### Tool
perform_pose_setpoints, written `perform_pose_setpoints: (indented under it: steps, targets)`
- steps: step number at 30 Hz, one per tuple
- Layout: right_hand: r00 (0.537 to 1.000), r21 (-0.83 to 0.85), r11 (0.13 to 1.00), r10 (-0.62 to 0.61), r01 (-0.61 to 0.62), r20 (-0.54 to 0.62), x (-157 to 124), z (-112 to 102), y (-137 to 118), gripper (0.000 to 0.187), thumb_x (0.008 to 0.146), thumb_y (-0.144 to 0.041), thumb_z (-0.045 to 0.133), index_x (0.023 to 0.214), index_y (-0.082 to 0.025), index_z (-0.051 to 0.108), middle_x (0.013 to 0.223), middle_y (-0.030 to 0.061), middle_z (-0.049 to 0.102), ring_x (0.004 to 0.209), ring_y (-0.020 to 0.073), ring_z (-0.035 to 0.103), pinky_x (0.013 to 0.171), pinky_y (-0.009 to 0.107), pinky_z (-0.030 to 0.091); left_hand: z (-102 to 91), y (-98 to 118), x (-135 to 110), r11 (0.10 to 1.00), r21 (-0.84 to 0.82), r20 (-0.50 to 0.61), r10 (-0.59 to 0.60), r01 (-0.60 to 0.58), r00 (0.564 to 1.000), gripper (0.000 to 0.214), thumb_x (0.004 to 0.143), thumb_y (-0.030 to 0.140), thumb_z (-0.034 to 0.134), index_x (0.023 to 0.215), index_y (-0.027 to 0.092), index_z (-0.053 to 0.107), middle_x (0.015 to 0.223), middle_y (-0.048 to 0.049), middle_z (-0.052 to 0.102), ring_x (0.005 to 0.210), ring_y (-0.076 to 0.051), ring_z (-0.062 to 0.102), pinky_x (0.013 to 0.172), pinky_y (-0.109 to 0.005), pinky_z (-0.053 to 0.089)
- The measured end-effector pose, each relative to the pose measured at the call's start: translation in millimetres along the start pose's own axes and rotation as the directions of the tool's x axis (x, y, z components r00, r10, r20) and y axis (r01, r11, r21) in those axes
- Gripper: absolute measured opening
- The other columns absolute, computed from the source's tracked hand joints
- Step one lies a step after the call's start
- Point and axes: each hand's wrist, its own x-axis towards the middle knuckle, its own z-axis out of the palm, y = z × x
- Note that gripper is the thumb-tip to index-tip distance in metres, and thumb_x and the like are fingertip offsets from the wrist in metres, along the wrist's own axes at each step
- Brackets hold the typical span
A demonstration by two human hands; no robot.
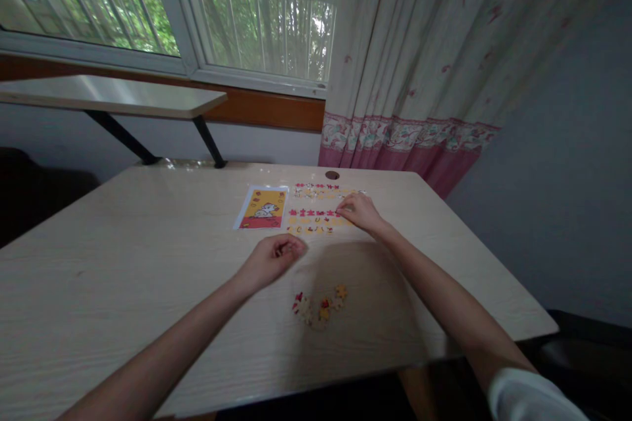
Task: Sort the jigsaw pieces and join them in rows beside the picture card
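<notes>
On the pale wooden table (pixel 123 276) lie rows of loose red and yellow jigsaw pieces (pixel 316 210), next to a printed picture card (pixel 261 208) with a white animal on yellow and red. My right hand (pixel 359 212) reaches over the right end of the rows, fingers pinched on a piece there. My left hand (pixel 274 258) hovers nearer to me, fingers curled round something small I cannot make out. A small joined cluster of pieces (pixel 320 306) lies in front of me, between my arms.
A cable hole (pixel 332 175) sits at the table's far edge. A folding shelf (pixel 113 97) juts from the wall under the window at left. A patterned curtain (pixel 419 79) hangs at the back right. The table's right corner (pixel 543 325) is close to my right arm.
</notes>
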Motion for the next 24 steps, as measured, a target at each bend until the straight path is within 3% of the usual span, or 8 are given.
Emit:
perform_pose_setpoints:
  steps: [2, 4, 7, 9, 14, 18, 24]
  targets:
    - [0.999, 0.027, 0.999, -0.044, 0.045, -0.029, -9.0, -2.5, -8.0, 0.016, 0.08, -0.033, 0.058, 0.082, -0.021, 0.069, 0.091, 0.0042, 0.066, 0.089, 0.0174, 0.055, 0.085, 0.032, 0.035, -4.5, 3.4, -2.5, 0.998, 0.049, 0.105, 0.044, -0.049, 0.993, 0.024, 0.079, 0.037, 0.054, 0.08, 0.014, 0.06, 0.065, -0.0007, 0.056, 0.056, -0.01, 0.045, 0.051, -0.021, 0.034]
    - [0.988, 0.09, 0.984, -0.153, 0.153, -0.014, -23.3, -5.6, -18.0, 0.015, 0.081, -0.031, 0.058, 0.082, -0.02, 0.068, 0.087, 0.0041, 0.066, 0.087, 0.0166, 0.055, 0.084, 0.032, 0.037, -9.7, 10.3, -6.8, 0.982, 0.124, 0.275, 0.102, -0.14, 0.956, 0.022, 0.079, 0.036, 0.056, 0.079, 0.015, 0.061, 0.067, 0.0001, 0.056, 0.058, -0.01, 0.045, 0.052, -0.021, 0.035]
    - [0.926, 0.253, 0.907, -0.368, 0.338, 0.084, -52.9, -12.7, -36.7, 0.013, 0.078, -0.031, 0.062, 0.083, -0.02, 0.066, 0.083, 0.0035, 0.065, 0.083, 0.0147, 0.056, 0.081, 0.029, 0.04, -13.3, 22.4, -15.0, 0.927, 0.23, 0.468, 0.16, -0.295, 0.869, 0.023, 0.07, 0.037, 0.067, 0.079, 0.016, 0.062, 0.077, -0.0006, 0.058, 0.068, -0.013, 0.051, 0.06, -0.022, 0.039]
    - [0.881, 0.324, 0.866, -0.446, 0.38, 0.159, -75.0, -17.5, -50.6, 0.021, 0.075, -0.037, 0.065, 0.087, -0.02, 0.066, 0.087, 0.0032, 0.063, 0.084, 0.0144, 0.057, 0.079, 0.027, 0.041, -10.7, 27.5, -20.2, 0.881, 0.305, 0.537, 0.156, -0.363, 0.829, 0.031, 0.063, 0.038, 0.073, 0.084, 0.018, 0.062, 0.084, -0.001, 0.059, 0.073, -0.015, 0.053, 0.063, -0.023, 0.04]
    - [0.819, 0.359, 0.848, -0.498, 0.39, 0.284, -114.8, -15.2, -77.3, 0.034, 0.068, -0.046, 0.067, 0.093, -0.022, 0.064, 0.088, 0.0004, 0.062, 0.077, 0.0127, 0.057, 0.072, 0.023, 0.043, 2.3, 25.7, -26.8, 0.764, 0.481, 0.548, 0.122, -0.431, 0.828, 0.035, 0.06, 0.041, 0.074, 0.086, 0.021, 0.06, 0.083, 0.0005, 0.058, 0.07, -0.016, 0.055, 0.059, -0.023, 0.037]
    - [0.837, 0.316, 0.865, -0.475, 0.389, 0.27, -120.5, -3.2, -81.5, 0.028, 0.075, -0.046, 0.062, 0.09, -0.023, 0.064, 0.088, 0.0007, 0.062, 0.077, 0.0132, 0.057, 0.072, 0.024, 0.042, 4.4, 21.2, -25.1, 0.784, 0.455, 0.537, 0.137, -0.423, 0.832, 0.019, 0.072, 0.033, 0.066, 0.085, 0.021, 0.06, 0.085, -0.0003, 0.058, 0.073, -0.016, 0.056, 0.061, -0.023, 0.039]
    - [0.86, 0.298, 0.873, -0.458, 0.386, 0.227, -111.6, 0.7, -75.1, 0.025, 0.08, -0.042, 0.058, 0.096, -0.023, 0.064, 0.091, 0.0019, 0.062, 0.083, 0.0135, 0.057, 0.076, 0.025, 0.042, 0.3, 16.0, -19.6, 0.792, 0.451, 0.511, 0.149, -0.411, 0.847, 0.015, 0.077, 0.029, 0.061, 0.089, 0.021, 0.061, 0.087, -0.0015, 0.058, 0.076, -0.016, 0.056, 0.065, -0.024, 0.04]
